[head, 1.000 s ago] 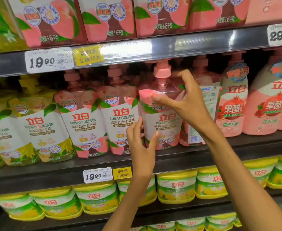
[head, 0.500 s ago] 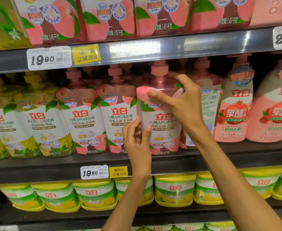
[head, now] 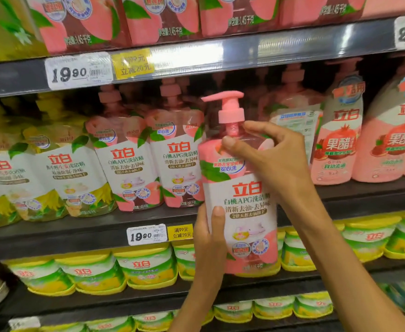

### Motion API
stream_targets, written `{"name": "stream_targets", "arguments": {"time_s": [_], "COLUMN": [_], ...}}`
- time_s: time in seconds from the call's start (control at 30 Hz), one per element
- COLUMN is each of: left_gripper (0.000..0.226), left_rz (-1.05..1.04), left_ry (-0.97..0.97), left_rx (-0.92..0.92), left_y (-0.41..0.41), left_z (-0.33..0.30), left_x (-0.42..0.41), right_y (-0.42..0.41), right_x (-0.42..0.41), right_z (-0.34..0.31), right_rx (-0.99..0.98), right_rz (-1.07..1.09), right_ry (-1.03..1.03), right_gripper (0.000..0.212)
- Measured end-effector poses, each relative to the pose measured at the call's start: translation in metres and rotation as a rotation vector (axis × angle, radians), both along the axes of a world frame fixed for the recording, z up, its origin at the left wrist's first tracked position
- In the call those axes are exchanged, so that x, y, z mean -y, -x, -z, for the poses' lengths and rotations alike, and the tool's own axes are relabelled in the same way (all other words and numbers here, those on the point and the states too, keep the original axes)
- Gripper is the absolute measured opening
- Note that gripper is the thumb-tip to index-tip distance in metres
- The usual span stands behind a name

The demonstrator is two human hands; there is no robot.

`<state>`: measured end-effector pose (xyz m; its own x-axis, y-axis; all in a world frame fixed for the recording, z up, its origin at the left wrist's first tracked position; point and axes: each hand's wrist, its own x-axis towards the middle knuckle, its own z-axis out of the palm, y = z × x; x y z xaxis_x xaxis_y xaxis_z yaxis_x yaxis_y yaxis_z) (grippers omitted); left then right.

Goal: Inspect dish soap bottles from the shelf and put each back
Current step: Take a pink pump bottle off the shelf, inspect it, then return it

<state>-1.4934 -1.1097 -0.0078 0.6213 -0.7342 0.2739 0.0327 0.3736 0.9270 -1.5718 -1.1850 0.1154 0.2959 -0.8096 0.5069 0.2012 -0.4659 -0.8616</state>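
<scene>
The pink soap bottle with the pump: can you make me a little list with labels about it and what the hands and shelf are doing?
held thing: pink pump-top dish soap bottle, upright, off the shelf, label facing the camera
left hand: grips the bottle's lower left side, thumb on the label
right hand: holds the bottle's shoulder below the pump
shelf behind: dark metal shelf with a row of matching pink bottles
price tag: white tag reading 19.90 on the shelf edge

The pump bottle was glossy pink plastic with a smooth printed wrap. Above it, the shelf edge looked like shiny metal, carrying a paper price tag.
</scene>
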Motion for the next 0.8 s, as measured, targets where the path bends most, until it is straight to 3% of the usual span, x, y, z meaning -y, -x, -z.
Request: {"name": "stream_targets", "arguments": {"time_s": [0.1, 0.23, 0.3, 0.37, 0.43, 0.53, 0.67, 0.8], "left_gripper": [0.052, 0.045, 0.053, 0.061, 0.07, 0.088, 0.063, 0.051], "left_rz": [0.01, 0.141, 0.207, 0.247, 0.289, 0.353, 0.399, 0.406], "left_ry": [0.035, 0.022, -0.011, -0.044, -0.097, -0.186, -0.135, -0.028], "left_rx": [-0.002, -0.079, -0.068, -0.045, -0.034, -0.014, -0.008, -0.179], "left_y": [-0.006, -0.015, -0.014, -0.014, -0.015, -0.023, -0.014, 0.006], "left_z": [-0.01, -0.021, -0.021, -0.019, -0.022, -0.019, -0.015, -0.018], "left_x": [-0.011, -0.027, -0.035, -0.039, -0.044, -0.046, -0.042, -0.024], "right_y": [0.008, 0.016, 0.017, 0.018, 0.02, 0.021, 0.028, 0.051], "right_x": [-0.005, -0.011, -0.016, -0.02, -0.025, -0.029, -0.025, -0.007], "right_z": [-0.001, 0.009, 0.017, 0.022, 0.024, 0.024, 0.013, 0.005], "right_rx": [0.037, -0.043, 0.001, 0.078, 0.171, 0.235, 0.226, 0.183], "right_rz": [-0.051, -0.238, -0.38, -0.391, -0.373, -0.268, -0.13, -0.293], "right_ry": [-0.028, -0.075, -0.245, -0.273, -0.274, -0.27, -0.269, -0.267], "right_gripper": [0.05, 0.07, 0.051, 0.027, 0.017, 0.033, 0.047, 0.058]}}
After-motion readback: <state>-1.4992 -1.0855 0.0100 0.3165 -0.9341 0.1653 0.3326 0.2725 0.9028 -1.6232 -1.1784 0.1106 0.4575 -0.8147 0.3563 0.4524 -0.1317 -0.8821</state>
